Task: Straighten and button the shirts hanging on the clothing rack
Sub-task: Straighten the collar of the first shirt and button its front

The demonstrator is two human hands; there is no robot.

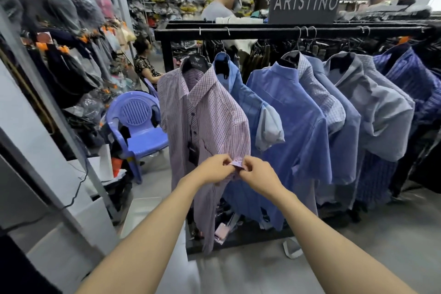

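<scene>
Your left hand (216,167) and right hand (256,175) both pinch the pink shirt (210,117) front edge. Your fingers totally cover the button, so can't tell if it's done up.

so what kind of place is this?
Most likely a clothing shop or its stockroom: shirts hang on a black rack under an ARISTINO brand sign, and bagged garments crowd the wall. Both hands work the pink checked shirt.

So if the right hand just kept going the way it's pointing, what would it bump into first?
The right hand points up and left, its fingertips already on the pink checked shirt beside the left hand. Pushing on, it would probably meet that shirt's fabric first, then perhaps the left hand; depth is hard to judge.
</scene>
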